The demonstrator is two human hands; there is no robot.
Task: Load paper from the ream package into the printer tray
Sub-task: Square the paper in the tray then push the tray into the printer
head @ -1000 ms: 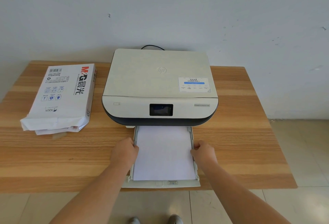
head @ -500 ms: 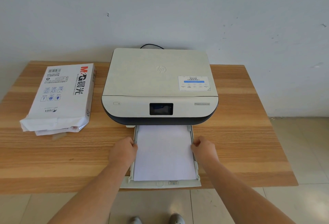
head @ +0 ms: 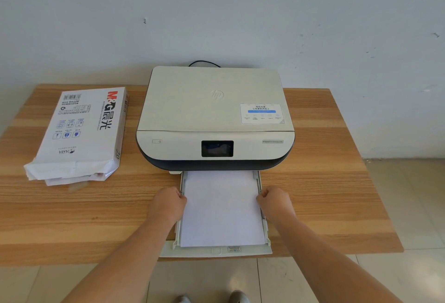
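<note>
A white printer (head: 214, 110) stands at the back middle of a wooden table (head: 325, 182). Its paper tray (head: 250, 251) is pulled out toward me, and a stack of white paper (head: 221, 208) lies flat in it. My left hand (head: 168, 204) is closed against the tray's left side wall. My right hand (head: 274, 202) is closed against the right side wall. The white ream package (head: 81, 129) lies on the table to the left, its near end torn open with sheets showing.
The tray's front lip overhangs the table's near edge. A black cable (head: 204, 63) runs behind the printer against the wall. Tiled floor lies to the right and below, where the tips of two shoes (head: 212, 298) show.
Both hands have slid a little away from me along the tray's sides, toward the printer. The paper and the ream package have not moved.
</note>
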